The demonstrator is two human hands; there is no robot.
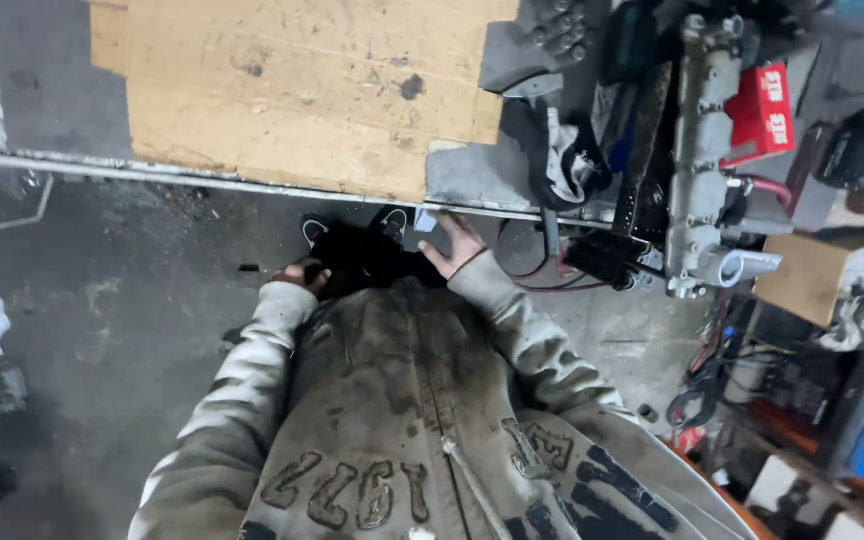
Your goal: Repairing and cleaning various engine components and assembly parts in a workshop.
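- The left hand (302,275) rests low on a dark trouser leg (362,262), with its fingers curled; whether they pinch the cloth or only lie on it, I cannot tell.
- The right hand (457,248) is spread, fingers fanned out and pointing towards the far bench edge (252,185), with the palm against the same dark cloth.
- The trouser leg lies between the two hands, just near of the bench edge; it is too dark for me to make out its long axis.
- Two shoe tips (314,228) show just beyond the hands, pointing at the bench.
- The bench edge is a pale metal strip running left to right across the view, slanting slightly down to the right.
- A worn plywood board (302,90) lies on the bench, on the far side of the edge.
- A long grey metal casting (702,150) stands on the right, its length running far to near, beside a red box (762,110).
- The open room is the stained concrete floor (122,330) on the left; the right side is crowded with cables and boxes.
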